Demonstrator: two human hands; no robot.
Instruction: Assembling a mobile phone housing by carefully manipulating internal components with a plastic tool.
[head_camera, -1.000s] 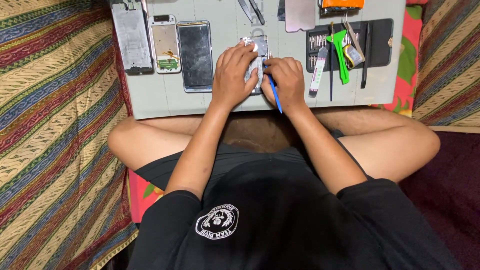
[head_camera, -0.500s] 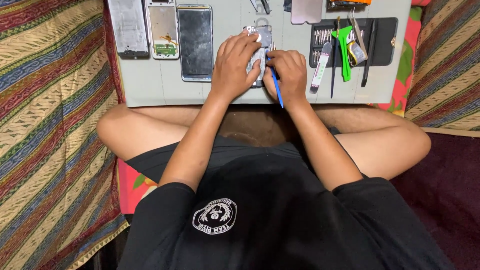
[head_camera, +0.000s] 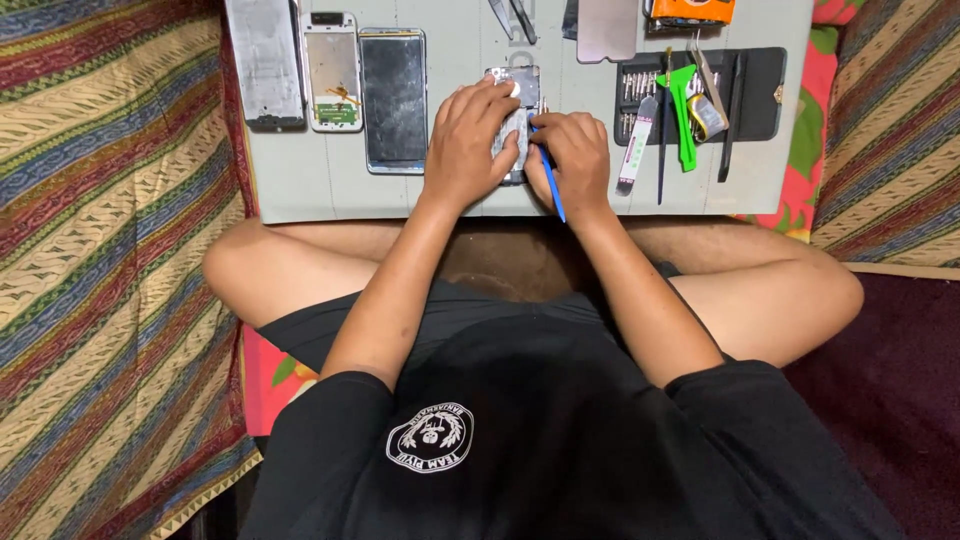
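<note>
Lying at the far left of the grey surface (head_camera: 300, 190) are a phone back cover (head_camera: 264, 62), a white frame (head_camera: 332, 70) and a dark screen panel (head_camera: 394, 98). The left hand (head_camera: 470, 140) presses flat on the opened phone (head_camera: 516, 110), fingers grasping its edge. The right hand (head_camera: 572, 158) has its fingers clenched around a blue pry tool (head_camera: 551, 192). A black tool mat (head_camera: 750, 90) lies at the right.

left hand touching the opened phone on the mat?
Touching. Head view: left hand lies flat over the opened phone, fingers pressing its body, no gap visible.
</note>
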